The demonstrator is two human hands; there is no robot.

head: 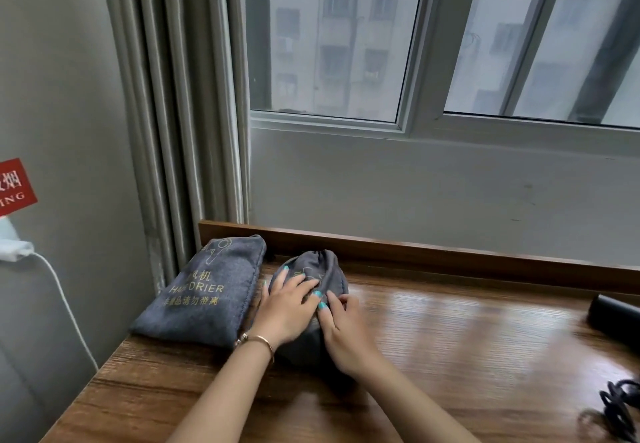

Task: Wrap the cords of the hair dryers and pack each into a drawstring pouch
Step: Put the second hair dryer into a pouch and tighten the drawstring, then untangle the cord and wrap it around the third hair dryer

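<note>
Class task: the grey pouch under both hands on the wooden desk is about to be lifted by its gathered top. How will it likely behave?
The pouch is soft cloth, so it will probably sag and fold. It bulges, so something bulky inside likely makes it bottom-heavy. On the glossy desk it may slide rather than roll.

Two bare forearms, no sleeves in view. Left hand (pixel 285 311): turquoise-painted nails, thin rose-gold bangle (pixel 258 340) at the wrist (a small charm or clasp on its outer side). Right hand (pixel 343 330): no jewellery visible, turquoise polish on one nail
</note>
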